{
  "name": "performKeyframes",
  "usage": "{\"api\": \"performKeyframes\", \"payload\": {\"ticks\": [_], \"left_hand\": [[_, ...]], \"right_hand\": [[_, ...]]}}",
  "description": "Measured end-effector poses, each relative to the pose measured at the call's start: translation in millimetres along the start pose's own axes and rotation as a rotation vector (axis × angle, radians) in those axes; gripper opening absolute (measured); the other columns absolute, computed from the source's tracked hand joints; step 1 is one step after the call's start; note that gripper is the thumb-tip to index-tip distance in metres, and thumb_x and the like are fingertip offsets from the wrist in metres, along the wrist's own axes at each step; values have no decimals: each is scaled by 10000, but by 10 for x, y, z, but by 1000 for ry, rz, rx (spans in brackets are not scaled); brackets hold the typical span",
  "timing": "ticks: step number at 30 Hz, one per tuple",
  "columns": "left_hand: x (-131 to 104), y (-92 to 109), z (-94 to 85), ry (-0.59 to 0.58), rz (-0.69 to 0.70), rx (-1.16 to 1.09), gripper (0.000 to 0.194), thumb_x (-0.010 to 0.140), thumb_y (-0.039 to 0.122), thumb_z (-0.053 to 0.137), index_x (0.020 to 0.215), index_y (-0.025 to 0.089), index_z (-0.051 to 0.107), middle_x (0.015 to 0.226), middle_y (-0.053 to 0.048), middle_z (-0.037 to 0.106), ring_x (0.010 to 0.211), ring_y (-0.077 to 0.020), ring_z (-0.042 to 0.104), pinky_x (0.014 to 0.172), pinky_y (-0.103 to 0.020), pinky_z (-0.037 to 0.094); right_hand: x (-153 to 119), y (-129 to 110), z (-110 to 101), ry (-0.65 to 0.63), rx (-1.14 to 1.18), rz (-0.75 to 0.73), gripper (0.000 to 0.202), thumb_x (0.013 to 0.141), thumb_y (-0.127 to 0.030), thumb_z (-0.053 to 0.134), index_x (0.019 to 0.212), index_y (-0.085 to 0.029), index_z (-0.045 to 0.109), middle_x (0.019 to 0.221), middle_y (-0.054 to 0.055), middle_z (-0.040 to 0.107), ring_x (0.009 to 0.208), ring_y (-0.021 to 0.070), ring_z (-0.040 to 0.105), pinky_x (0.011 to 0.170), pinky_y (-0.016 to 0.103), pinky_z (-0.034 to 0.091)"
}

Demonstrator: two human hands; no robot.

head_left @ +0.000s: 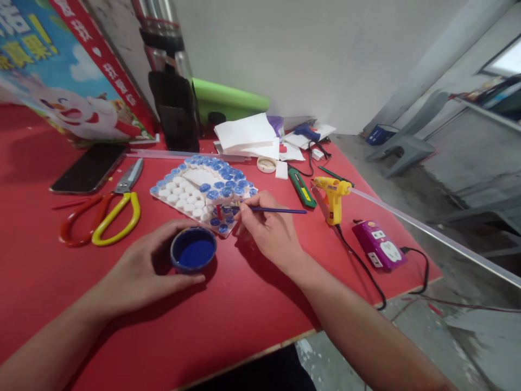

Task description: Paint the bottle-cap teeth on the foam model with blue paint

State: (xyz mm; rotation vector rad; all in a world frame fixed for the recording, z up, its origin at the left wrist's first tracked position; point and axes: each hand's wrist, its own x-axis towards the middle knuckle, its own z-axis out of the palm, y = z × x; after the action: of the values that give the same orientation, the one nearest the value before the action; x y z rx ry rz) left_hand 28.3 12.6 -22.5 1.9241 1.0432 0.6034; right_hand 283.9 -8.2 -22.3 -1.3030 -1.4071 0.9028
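Note:
My left hand (157, 269) is wrapped round a small bowl (193, 251) of dark blue paint, left of the middle. In my right hand (264, 225) is a thin blue paintbrush (279, 210), pinched between thumb and fingers, its handle pointing right. The brush tip reaches in among the small discs at the front right of a craft piece (195, 190). Many discs on this piece are blue with a mottled surface, while those on its left part are white. A raised section stands over the right part of its base, with a red post beneath. My right fingers partly hide that corner.
Red-and-yellow scissors (118, 209) and a phone (89, 168) lie at left. A green cutter (302, 187), yellow glue gun (332, 198) and purple power socket (378, 245) sit at right. Behind are a tape roll (266, 164), papers (246, 136), a black bottle (175, 108) and a printed box (81, 81).

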Motion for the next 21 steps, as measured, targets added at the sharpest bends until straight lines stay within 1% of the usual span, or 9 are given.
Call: {"api": "performKeyframes", "payload": {"ticks": [5,11,15,18,21], "left_hand": [[5,-22,11,15,-4,-12,657,748,424,919,1319,246,649,1292,-93,776,1154,-300,760,1001,-395,644],[-2,-2,3,18,5,18,650,745,437,919,1314,254,664,1284,-92,780,1150,-302,760,1009,-404,642],[11,6,3,14,24,12,642,745,431,920,1308,252,667,1266,-95,785,1127,-305,766,1002,-412,645],[22,2,7,9,32,-4,630,750,422,920,1301,249,668,1262,-97,783,1132,-306,765,994,-406,650],[22,-4,10,25,31,-3,641,741,423,926,1304,260,666,1265,-88,785,1132,-301,768,986,-392,652]], "right_hand": [[-7,-23,-3,-4,10,-1,208,1036,-432,564,943,-249,532,739,-21,714,621,137,719,573,258,547],[-37,-54,-3,1,32,15,200,1021,-416,579,927,-251,517,783,-19,724,602,127,722,530,240,527],[-56,-68,-4,-6,58,36,199,1024,-412,576,924,-254,507,728,-34,704,573,125,718,504,231,509],[-51,-60,-14,-1,102,5,204,1034,-418,576,934,-254,508,745,-37,705,577,119,721,519,230,519],[-32,-43,-24,3,91,-20,206,1039,-428,578,947,-251,525,755,-33,705,607,118,724,539,229,525]]}}
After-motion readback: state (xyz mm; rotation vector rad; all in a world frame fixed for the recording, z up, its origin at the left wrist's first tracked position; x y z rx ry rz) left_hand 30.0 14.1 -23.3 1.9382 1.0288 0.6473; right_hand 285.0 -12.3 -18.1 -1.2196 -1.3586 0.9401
